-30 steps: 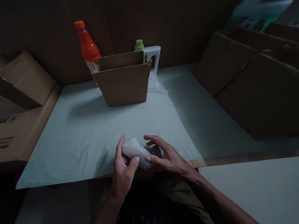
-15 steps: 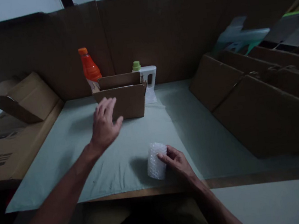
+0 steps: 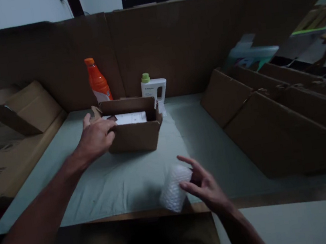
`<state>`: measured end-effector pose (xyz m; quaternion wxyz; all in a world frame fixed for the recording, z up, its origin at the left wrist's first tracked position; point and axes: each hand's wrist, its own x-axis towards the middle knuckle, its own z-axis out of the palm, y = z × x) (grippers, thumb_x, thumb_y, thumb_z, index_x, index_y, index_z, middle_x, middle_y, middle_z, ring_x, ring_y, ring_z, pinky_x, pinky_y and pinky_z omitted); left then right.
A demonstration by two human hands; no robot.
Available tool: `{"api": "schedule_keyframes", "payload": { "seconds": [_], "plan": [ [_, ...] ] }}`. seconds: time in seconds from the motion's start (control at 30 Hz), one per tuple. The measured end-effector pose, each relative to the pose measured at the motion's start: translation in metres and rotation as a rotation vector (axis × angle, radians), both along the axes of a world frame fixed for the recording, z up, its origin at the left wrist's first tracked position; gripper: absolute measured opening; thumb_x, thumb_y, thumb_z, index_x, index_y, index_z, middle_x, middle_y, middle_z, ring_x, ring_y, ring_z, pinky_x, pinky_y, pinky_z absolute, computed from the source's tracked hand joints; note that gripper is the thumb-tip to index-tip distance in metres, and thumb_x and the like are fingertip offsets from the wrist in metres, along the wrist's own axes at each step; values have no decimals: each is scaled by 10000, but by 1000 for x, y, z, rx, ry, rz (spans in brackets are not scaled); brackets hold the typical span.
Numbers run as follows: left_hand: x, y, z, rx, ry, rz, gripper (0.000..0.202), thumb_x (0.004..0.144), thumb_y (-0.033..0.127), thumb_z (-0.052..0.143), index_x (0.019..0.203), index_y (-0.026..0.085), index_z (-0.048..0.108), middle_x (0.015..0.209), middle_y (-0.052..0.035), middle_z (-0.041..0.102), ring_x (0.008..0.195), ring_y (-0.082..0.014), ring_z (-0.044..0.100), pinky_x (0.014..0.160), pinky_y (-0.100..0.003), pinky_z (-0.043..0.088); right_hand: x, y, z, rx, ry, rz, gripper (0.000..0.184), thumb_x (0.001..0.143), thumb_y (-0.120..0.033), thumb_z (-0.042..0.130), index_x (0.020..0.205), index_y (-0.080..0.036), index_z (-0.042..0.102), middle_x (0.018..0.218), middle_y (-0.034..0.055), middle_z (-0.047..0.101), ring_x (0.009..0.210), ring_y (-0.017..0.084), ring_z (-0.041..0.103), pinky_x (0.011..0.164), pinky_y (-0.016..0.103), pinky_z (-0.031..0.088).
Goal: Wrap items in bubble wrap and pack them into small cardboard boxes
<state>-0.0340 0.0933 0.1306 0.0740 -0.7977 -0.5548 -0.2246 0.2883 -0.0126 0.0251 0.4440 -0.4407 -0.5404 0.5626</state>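
- Grip first, from the head view: the left hand (image 3: 97,137) is closed on the near left corner of the box (image 3: 136,138). Its fingers curl over the rim and its thumb sticks up on the outside.
- The grip of the right hand (image 3: 204,185) is wide. Its fingers are spread out, and the fingertips (image 3: 187,185) touch the side of the bubble wrap roll (image 3: 172,189). The hand is not closed around the roll.
- The bubble wrap roll lies on the worktop (image 3: 216,159), close to the near edge. It is a bit to the right of the middle and well apart from the box.
- The box is brown, and it is open at the top. It sits on the worktop, farther back than the roll and a little to the left.
- Something flat and white (image 3: 129,118) lies inside the box. It is too dark to tell what it is.
- A pale green sheet covers the worktop.
- An orange bottle (image 3: 97,82) stands upright behind the left back corner of the box.
- A white bottle (image 3: 155,90) with a green cap stands upright behind the right back corner.
- A tall cardboard wall (image 3: 176,43) stands behind both bottles.
- Big flat cardboard pieces (image 3: 287,124) lean in a row on the right side.
- A folded cardboard box (image 3: 18,108) rests on more cardboard at the left.
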Motion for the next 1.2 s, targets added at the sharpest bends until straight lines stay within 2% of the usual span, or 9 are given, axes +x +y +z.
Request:
{"api": "schedule_keyframes", "payload": {
  "seconds": [0.2, 0.3, 0.4, 0.57, 0.63, 0.7, 0.77, 0.9, 1.2],
  "plan": [
    [19, -118, -3, 177, -66, -151, 222, 913, 162, 503, 970, 261, 693, 891, -12, 751, 877, -221, 704, 1232, -625, 212, 37, -17, 90, 192, -81, -238, 383, 687, -429, 871, 977, -270, 680, 754, 10, 633, 615, 153, 584, 528, 251, 484],
    [17, -144, -5, 236, -132, -120, 203, 935, 180, 542, 1035, 288, 681, 930, -2, 762, 892, -218, 716, 1228, -614, 248, 20, -9, 131, 348, -75, -383, 345, 688, -409, 866, 944, -278, 676, 784, 12, 632, 628, 154, 572, 546, 274, 482],
    [6, -148, -12, 299, -216, -46, 153, 942, 235, 579, 1053, 279, 674, 964, -11, 771, 892, -226, 720, 1184, -619, 318, -10, 17, 155, 549, -225, -453, 318, 719, -388, 822, 942, -246, 645, 801, 8, 640, 645, 154, 572, 591, 293, 477],
    [-2, -146, -26, 261, -322, -53, 193, 956, 184, 523, 1043, 265, 675, 927, 6, 766, 854, -190, 714, 1145, -546, 400, -53, 55, 160, 794, -1116, -400, 194, 796, -381, 691, 799, -207, 605, 712, 25, 637, 663, 180, 576, 628, 291, 396],
    [-1, -147, -29, 268, -352, -72, 214, 947, 155, 525, 1056, 261, 676, 920, 11, 759, 858, -179, 711, 1148, -525, 402, -68, 59, 161, 756, -1409, -270, 161, 818, -330, 655, 904, -194, 645, 738, 56, 680, 694, 213, 612, 636, 299, 367],
    [0, -148, -30, 274, -372, -87, 231, 939, 137, 531, 1071, 260, 675, 913, 13, 750, 861, -175, 709, 1147, -513, 403, -80, 58, 163, 665, -1595, -130, 289, 833, -277, 627, 1108, -192, 647, 779, 72, 714, 695, 235, 632, 615, 300, 327],
    [0, -148, -31, 273, -381, -97, 241, 938, 127, 531, 1083, 259, 671, 909, 11, 743, 862, -175, 707, 1146, -513, 402, -88, 56, 167, 589, -1688, 9, 408, 841, -249, 612, 1248, -215, 610, 812, 71, 730, 690, 239, 640, 594, 298, 286],
    [0, -146, -33, 285, -396, -95, 239, 935, 129, 535, 1082, 258, 674, 907, 7, 739, 855, -180, 705, 1143, -516, 404, -87, 54, 172, 521, -1666, 172, 340, 854, -257, 613, 1193, -240, 646, 849, 50, 735, 708, 221, 641, 592, 289, 279],
    [1, -144, -36, 322, -383, -85, 234, 942, 127, 533, 1093, 251, 661, 923, -3, 729, 866, -183, 701, 1107, -503, 434, -81, 70, 161, 465, -1609, 212, 161, 870, -263, 631, 1002, -231, 718, 926, 23, 759, 765, 181, 649, 570, 256, 285]
  ]
}}
